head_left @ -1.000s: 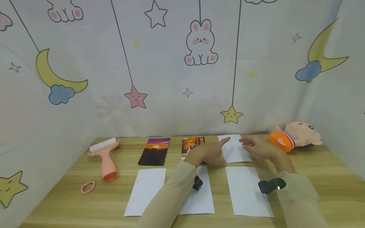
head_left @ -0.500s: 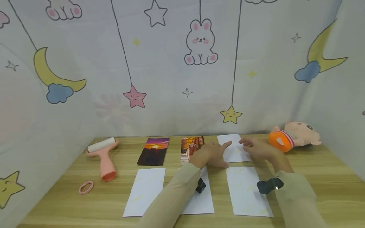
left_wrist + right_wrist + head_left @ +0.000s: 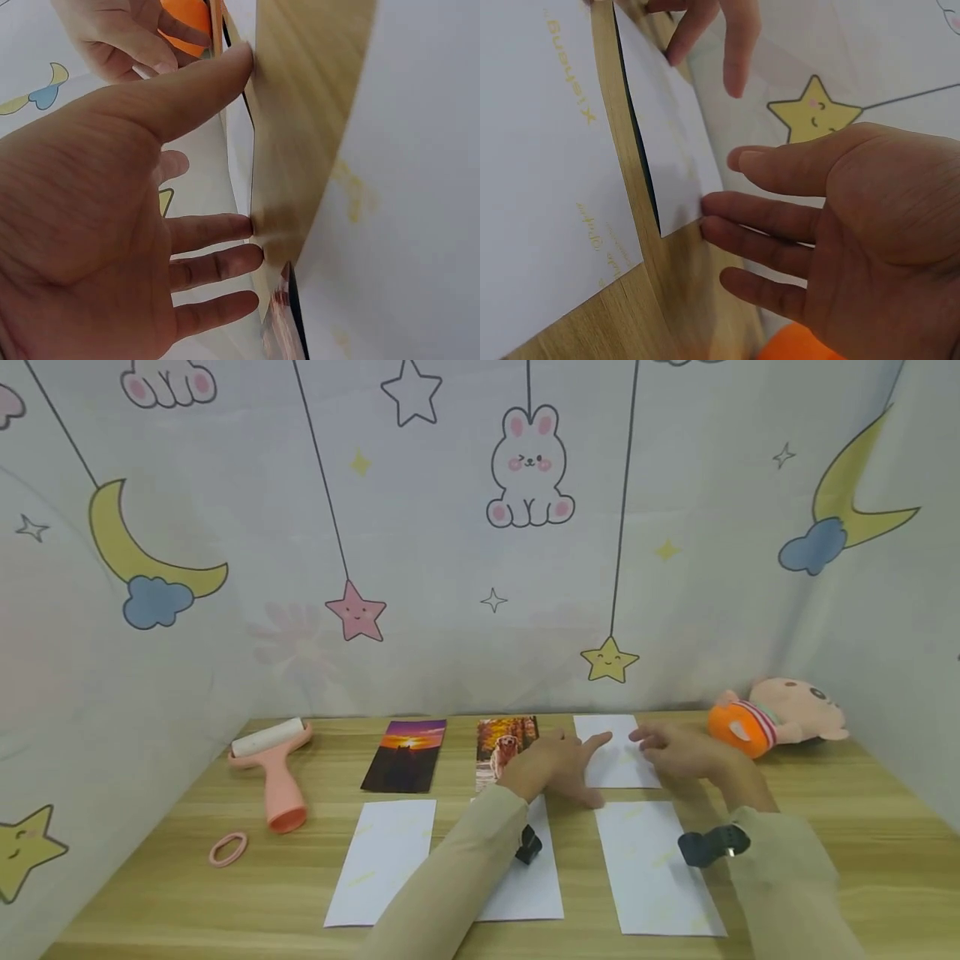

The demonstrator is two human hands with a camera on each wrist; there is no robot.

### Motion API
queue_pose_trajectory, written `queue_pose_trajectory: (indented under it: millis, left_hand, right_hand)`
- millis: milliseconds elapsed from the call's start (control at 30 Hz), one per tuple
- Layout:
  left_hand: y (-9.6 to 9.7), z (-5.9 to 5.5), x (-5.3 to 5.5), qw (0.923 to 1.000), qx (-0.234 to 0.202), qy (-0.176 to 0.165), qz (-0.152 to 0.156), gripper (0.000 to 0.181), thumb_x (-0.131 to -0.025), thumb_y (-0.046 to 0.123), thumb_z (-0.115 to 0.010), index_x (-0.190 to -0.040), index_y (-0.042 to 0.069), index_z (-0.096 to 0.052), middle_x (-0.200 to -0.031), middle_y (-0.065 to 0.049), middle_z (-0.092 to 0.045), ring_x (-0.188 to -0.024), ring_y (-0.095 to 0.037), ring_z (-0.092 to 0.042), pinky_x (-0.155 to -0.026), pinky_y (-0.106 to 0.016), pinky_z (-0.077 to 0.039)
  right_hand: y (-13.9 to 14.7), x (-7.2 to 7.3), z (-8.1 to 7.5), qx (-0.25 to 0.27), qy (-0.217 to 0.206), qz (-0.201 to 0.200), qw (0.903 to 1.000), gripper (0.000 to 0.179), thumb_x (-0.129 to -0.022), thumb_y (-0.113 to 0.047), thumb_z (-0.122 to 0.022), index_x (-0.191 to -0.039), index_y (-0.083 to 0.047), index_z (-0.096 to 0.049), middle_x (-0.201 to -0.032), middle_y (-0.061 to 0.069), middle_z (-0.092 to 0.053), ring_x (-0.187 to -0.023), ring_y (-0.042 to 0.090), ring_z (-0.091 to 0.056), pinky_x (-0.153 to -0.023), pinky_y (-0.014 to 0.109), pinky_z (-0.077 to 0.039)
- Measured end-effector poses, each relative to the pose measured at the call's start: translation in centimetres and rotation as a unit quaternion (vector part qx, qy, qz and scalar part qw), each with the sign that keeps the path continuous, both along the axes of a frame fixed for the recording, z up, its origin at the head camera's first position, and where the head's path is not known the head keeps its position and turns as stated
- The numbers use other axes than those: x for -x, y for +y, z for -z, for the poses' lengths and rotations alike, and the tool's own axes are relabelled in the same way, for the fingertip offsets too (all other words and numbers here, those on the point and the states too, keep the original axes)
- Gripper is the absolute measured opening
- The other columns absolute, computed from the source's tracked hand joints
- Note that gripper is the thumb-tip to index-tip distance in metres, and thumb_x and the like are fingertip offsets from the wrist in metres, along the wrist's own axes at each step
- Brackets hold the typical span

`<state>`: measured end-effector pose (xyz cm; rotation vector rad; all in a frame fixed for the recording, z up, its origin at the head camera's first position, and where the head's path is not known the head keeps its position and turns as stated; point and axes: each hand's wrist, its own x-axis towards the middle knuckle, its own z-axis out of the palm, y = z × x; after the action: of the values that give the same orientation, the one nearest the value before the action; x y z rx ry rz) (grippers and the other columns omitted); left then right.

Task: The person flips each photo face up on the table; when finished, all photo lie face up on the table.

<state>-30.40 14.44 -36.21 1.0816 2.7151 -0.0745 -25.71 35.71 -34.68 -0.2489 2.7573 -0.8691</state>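
At the back right of the wooden table lies a white sheet [image 3: 617,770], a photo-sized paper with faint yellow print. My left hand [image 3: 557,770] is at its left edge, fingers spread and fairly straight, thumb apart. Fingertips of my right hand [image 3: 681,750] touch or sit right at the opposite edge, as the right wrist view shows, with the fingers loosely extended. Neither hand grips anything. A dark underside shows along the lifted near edge of the sheet [image 3: 664,142]. Beside my left wrist, partly covered, is a photo of a dog [image 3: 493,739] among autumn trees.
A sunset photo [image 3: 405,758] lies further left. Three white sheets form a front row: left [image 3: 382,860], middle [image 3: 536,868] under my left forearm, and right [image 3: 651,864]. A pink-handled roller [image 3: 277,768] and pink ring [image 3: 227,849] lie left; a plush toy [image 3: 798,714] lies right.
My left hand shifts slightly, its thumb coming a little nearer the front. The back right sheet sits slightly straighter than before. My right hand stays nearly in place.
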Motion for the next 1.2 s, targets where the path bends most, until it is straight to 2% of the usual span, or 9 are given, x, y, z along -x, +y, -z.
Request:
queue_pose_trajectory:
  millis: [167,300,600,800,1000,1200]
  left_hand:
    - [-0.39,0.05,0.03,0.9998,-0.015,-0.015,-0.006,0.093,-0.087,0.064,-0.065,-0.160,0.040,-0.012,-0.152,0.001,-0.045,-0.135,-0.021,-0.042,-0.103,-0.040,-0.044]
    - [-0.36,0.16,0.20,0.9994,-0.027,-0.020,-0.011,0.089,-0.090,0.063,-0.062,-0.160,0.038,-0.014,-0.152,-0.001,-0.044,-0.135,-0.022,-0.042,-0.105,-0.041,-0.042]
    - [0.25,0.34,0.67,0.9997,-0.013,0.015,-0.012,0.084,-0.092,0.059,-0.062,-0.160,0.033,-0.020,-0.151,-0.004,-0.046,-0.133,-0.021,-0.045,-0.107,-0.039,-0.041]
    - [0.48,0.24,0.55,0.9996,-0.005,0.027,-0.010,0.084,-0.092,0.058,-0.063,-0.160,0.029,-0.022,-0.148,-0.006,-0.048,-0.131,-0.020,-0.047,-0.102,-0.037,-0.045]
    - [0.50,0.28,0.43,0.9994,-0.010,0.034,-0.007,0.087,-0.091,0.059,-0.064,-0.159,0.024,-0.023,-0.143,-0.007,-0.053,-0.128,-0.020,-0.051,-0.098,-0.035,-0.048]
    - [0.47,0.13,0.52,0.9992,-0.034,0.016,-0.015,0.090,-0.090,0.060,-0.065,-0.159,0.021,-0.023,-0.133,-0.007,-0.062,-0.115,-0.019,-0.060,-0.089,-0.034,-0.051]
  right_hand:
    - [0.19,0.17,0.31,0.004,-0.003,-0.002,1.0000,0.041,-0.100,-0.012,-0.052,-0.140,0.001,-0.052,-0.132,0.028,-0.058,-0.122,0.045,-0.054,-0.100,0.061,-0.043]
    - [0.49,0.38,0.53,0.013,-0.009,0.002,0.9999,0.043,-0.101,-0.013,-0.052,-0.141,0.000,-0.051,-0.135,0.027,-0.057,-0.125,0.045,-0.051,-0.100,0.062,-0.041]
    - [0.75,0.43,0.17,0.012,-0.013,0.005,0.9998,0.045,-0.099,-0.012,-0.052,-0.143,-0.001,-0.049,-0.137,0.029,-0.054,-0.127,0.048,-0.049,-0.101,0.063,-0.040]
    - [0.31,0.30,-0.01,0.009,-0.011,0.002,0.9999,0.045,-0.099,-0.014,-0.053,-0.143,-0.003,-0.050,-0.138,0.027,-0.055,-0.127,0.047,-0.049,-0.102,0.064,-0.039]
    - [0.35,0.08,0.20,0.041,-0.013,-0.013,0.9990,0.048,-0.098,-0.011,-0.055,-0.144,0.001,-0.048,-0.138,0.028,-0.055,-0.127,0.046,-0.050,-0.103,0.062,-0.039]
    - [0.70,0.09,0.43,0.062,-0.020,-0.011,0.9978,0.049,-0.099,-0.012,-0.054,-0.146,0.001,-0.045,-0.141,0.030,-0.051,-0.130,0.047,-0.046,-0.104,0.063,-0.036]
